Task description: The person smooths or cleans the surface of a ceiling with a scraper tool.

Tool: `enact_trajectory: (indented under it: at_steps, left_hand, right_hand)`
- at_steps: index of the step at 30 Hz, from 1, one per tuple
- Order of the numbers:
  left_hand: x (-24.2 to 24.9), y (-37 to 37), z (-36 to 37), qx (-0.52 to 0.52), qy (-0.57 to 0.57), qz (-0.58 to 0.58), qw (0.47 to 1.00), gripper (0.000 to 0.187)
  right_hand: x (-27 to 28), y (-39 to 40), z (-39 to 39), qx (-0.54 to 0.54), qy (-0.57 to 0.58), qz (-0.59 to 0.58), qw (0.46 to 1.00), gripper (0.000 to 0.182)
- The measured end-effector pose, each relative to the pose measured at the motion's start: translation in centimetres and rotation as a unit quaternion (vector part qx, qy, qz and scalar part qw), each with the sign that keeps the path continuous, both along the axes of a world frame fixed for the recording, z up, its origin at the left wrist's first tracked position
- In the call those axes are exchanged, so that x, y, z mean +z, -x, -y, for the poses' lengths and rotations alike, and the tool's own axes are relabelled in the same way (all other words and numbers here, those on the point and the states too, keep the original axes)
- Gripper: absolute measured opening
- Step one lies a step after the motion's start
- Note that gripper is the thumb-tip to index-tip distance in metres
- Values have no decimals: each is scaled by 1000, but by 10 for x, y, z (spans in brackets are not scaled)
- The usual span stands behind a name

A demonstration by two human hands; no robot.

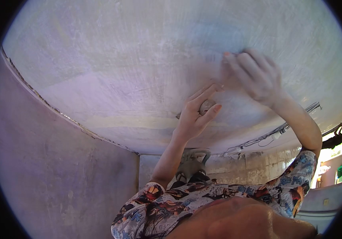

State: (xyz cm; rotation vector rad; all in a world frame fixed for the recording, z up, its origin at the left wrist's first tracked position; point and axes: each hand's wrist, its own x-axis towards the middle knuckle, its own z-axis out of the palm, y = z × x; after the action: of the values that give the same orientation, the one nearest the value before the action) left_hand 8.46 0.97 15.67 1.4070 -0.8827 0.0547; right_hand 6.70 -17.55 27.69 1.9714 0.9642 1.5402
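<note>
My left hand (195, 109) is raised at the pale plastered surface, fingers curled round a rounded greyish lump (207, 106) that looks like putty. A small pointed bit of something grey sticks out behind the wrist side of this hand. Up and to the right, my right hand (255, 75) is against the same plastered surface (131, 51), smeared by motion. Its fingers are bent and pressed together, and a blurred pale patch lies beside the fingertips. What that hand grips cannot be made out.
A side wall (59, 159) meets the plastered surface along a rough, chipped seam (55, 109). Loose cables (272, 133) with white fittings run along the right. Below, my feet (181, 177) show. A bright opening (338, 151) with a dark figure is at far right.
</note>
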Motion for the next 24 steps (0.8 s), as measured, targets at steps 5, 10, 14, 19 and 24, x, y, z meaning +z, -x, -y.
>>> enact_trajectory:
  at_steps: [5, 10, 14, 19, 24]
  left_hand:
    - [-8, -4, 4, 36, 31, 75, 996, 45]
    - [-7, -2, 2, 21, 25, 41, 999, 41]
    - [-3, -2, -2, 14, 11, 7, 1000, 42]
    - [-8, -3, 9, 13, 32, 1, 999, 41]
    - [-8, -3, 7, 33, 60, 65, 996, 42]
  right_hand:
    - [-2, -18, -25, 3, 20, -19, 1000, 12]
    - [3, -7, -3, 28, 14, -2, 1000, 13]
    - [4, -22, -19, 29, -3, -33, 999, 10]
    - [1, -22, -13, 69, -7, -64, 996, 40]
    - [1, -5, 0, 21, -7, 11, 1000, 14]
